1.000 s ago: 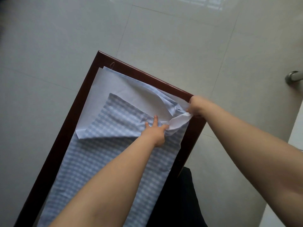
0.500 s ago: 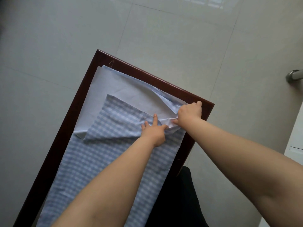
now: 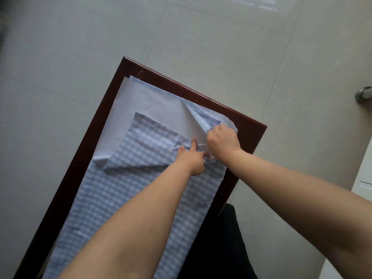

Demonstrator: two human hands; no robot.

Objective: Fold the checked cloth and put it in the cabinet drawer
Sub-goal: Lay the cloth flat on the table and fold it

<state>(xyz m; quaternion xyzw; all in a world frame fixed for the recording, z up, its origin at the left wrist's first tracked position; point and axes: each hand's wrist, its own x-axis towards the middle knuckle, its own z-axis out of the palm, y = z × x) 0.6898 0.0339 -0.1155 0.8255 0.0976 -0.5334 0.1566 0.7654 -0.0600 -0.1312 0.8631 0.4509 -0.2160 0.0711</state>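
Note:
The blue-and-white checked cloth (image 3: 128,190) lies lengthwise on a dark red wooden tabletop (image 3: 247,129). Its far part is turned over, showing the plain pale underside, with a checked flap folded back on top. My left hand (image 3: 192,158) presses down on the flap's right edge, index finger stretched forward. Just right of it, my right hand (image 3: 222,140) grips a bunched fold of the cloth near the table's right edge. No cabinet drawer is in view.
Pale tiled floor (image 3: 201,47) surrounds the narrow table. A metal handle (image 3: 363,95) shows at the right edge, above a white surface (image 3: 362,178). My dark-clothed legs (image 3: 217,248) are against the table's right side.
My right hand has pulled its pinch of cloth from the table's right edge inward, toward my left hand. The left hand has stayed pressing the flap.

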